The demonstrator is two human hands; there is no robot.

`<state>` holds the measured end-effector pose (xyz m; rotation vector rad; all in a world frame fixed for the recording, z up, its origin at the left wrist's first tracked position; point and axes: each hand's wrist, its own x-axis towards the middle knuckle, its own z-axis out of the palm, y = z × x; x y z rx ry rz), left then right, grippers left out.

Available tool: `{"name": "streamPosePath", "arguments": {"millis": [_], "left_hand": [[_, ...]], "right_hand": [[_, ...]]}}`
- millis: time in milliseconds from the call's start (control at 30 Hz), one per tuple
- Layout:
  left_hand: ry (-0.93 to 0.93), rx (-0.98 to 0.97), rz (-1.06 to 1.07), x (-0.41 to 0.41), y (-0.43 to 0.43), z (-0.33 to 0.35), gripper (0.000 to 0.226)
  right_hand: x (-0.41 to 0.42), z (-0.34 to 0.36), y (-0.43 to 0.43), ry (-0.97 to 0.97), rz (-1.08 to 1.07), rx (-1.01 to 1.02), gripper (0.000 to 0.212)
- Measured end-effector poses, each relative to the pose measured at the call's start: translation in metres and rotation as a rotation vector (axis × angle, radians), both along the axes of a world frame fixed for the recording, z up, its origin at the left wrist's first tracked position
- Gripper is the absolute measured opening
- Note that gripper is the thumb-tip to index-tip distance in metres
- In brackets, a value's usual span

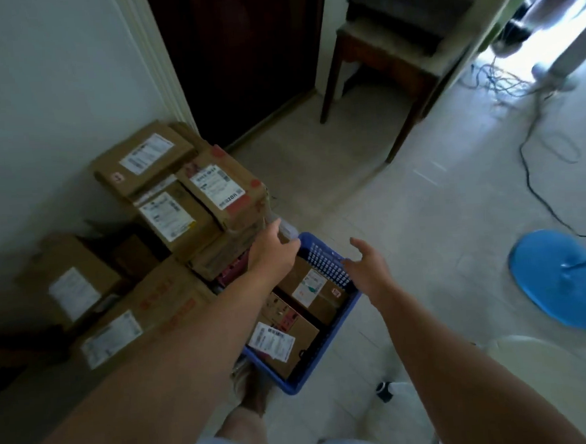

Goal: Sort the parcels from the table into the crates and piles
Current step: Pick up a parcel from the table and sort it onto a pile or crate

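A pale tiled floor [421, 214] runs back to a dark door [240, 53] and a wooden side table [378, 62]. Along the floor's left edge, against the wall, sits a pile of cardboard parcels [187, 194]. Just beside it, a blue crate [270, 370] holds more labelled boxes [309, 289]. A blue fan base [559, 277] stands near the right edge. The left hand [272, 250] and right hand [366, 268] hover over the crate with fingers loosely spread, holding nothing.

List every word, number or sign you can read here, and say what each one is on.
"uoz", upside down, likely part of a brand name, on the top stacked box.
Shipping labels on the other stacked boxes: too blurred to read.
Red print on the long low box: blurred, unreadable.
Labels on the parcels in the blue crate: too small to read.
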<state>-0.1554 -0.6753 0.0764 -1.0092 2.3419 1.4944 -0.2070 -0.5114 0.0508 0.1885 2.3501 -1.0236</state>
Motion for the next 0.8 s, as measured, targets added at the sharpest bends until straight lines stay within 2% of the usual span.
{"name": "streamPosePath", "arguments": {"millis": [200, 367, 633, 800], "left_hand": [[0.288, -0.081, 0.232, 0.059, 0.047, 0.078, 0.055], [0.473, -0.128, 0.361, 0.124, 0.069, 0.149, 0.051], [0.568, -0.191, 0.619, 0.229, 0.036, 0.225, 0.052], [0.641, -0.259, 0.789, 0.326, 0.005, 0.248, 0.052]], "right_hand": [[0.025, 0.092, 0.012, 0.16, 0.064, -0.275, 0.047], [0.062, 0.174, 0.022, 0.393, 0.218, -0.366, 0.044], [0.151, 0.238, -0.035, 0.378, 0.464, -0.563, 0.038], [0.237, 0.266, -0.089, 0.366, 0.653, -0.624, 0.04]]}}
